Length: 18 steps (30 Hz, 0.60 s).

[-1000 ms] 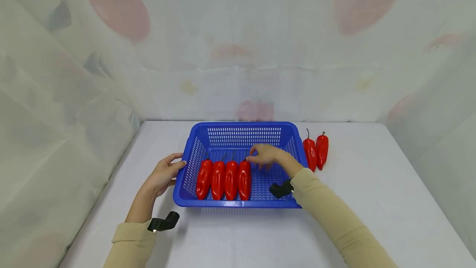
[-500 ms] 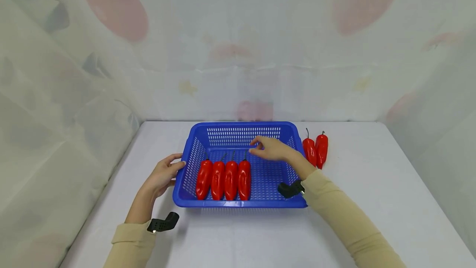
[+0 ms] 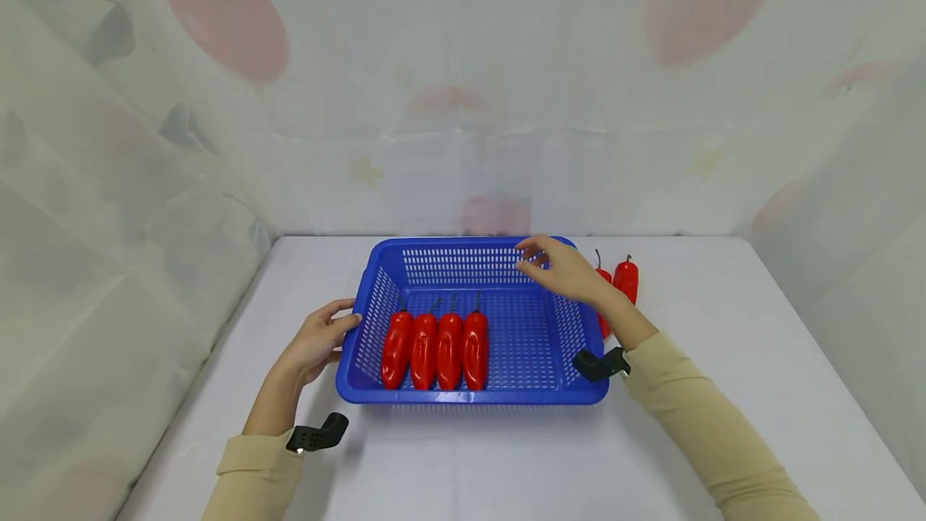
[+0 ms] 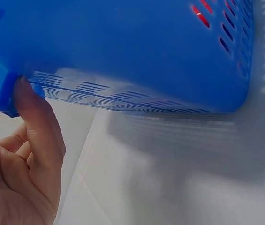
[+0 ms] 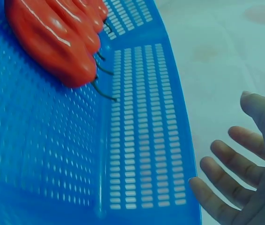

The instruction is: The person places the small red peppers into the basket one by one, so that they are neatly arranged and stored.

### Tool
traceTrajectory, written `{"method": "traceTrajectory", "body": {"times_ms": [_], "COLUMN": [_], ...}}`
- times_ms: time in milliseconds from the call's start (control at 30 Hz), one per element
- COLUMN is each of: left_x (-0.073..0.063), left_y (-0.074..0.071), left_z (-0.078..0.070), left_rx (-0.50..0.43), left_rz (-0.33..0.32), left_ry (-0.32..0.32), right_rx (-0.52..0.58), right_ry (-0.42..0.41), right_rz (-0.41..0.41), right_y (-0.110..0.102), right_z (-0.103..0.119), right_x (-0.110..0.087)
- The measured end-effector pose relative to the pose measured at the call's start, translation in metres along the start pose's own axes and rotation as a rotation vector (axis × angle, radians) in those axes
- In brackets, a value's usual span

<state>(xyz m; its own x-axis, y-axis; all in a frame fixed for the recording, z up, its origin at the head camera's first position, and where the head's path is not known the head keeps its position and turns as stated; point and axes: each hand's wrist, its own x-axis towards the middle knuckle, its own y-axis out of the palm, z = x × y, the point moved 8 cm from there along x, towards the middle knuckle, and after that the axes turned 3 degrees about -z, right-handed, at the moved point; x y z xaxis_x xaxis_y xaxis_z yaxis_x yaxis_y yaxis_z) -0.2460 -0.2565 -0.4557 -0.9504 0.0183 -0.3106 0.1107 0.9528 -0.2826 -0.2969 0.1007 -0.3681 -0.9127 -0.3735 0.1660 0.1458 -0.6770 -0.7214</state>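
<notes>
Several red peppers (image 3: 450, 350) lie side by side in the left half of a blue plastic basket (image 3: 472, 397), stems pointing to the far side. My left hand (image 3: 317, 340) holds the basket's left rim, thumb on top; the left wrist view shows a fingertip hooked at the rim (image 4: 6, 93). Over the basket's far right corner hovers my right hand (image 3: 560, 266), holding nothing. Its fingers (image 5: 233, 161) are spread and slightly bent in the right wrist view, beyond the basket's wall. Two more red peppers (image 3: 626, 280) lie on the table right of the basket, one partly hidden behind the right hand and forearm.
The basket stands on a white table (image 3: 723, 328). White cloth (image 3: 463, 103) with faded fruit prints hangs behind it and along both sides. A dark wrist camera (image 3: 318, 432) is strapped to each forearm.
My right hand has let go of the rightmost pepper's stem in the basket and moved up and right to the far right corner. The left hand and basket have stayed put.
</notes>
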Motion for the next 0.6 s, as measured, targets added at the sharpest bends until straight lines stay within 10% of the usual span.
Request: {"method": "traceTrajectory", "body": {"times_ms": [600], "left_x": [0.001], "left_y": [0.0], "left_z": [-0.001], "left_rx": [0.006], "left_rz": [0.007], "left_ry": [-0.003], "right_rx": [0.018], "right_ry": [0.11], "right_rz": [-0.262], "right_y": [-0.065], "right_z": [-0.053], "right_x": [-0.016]}}
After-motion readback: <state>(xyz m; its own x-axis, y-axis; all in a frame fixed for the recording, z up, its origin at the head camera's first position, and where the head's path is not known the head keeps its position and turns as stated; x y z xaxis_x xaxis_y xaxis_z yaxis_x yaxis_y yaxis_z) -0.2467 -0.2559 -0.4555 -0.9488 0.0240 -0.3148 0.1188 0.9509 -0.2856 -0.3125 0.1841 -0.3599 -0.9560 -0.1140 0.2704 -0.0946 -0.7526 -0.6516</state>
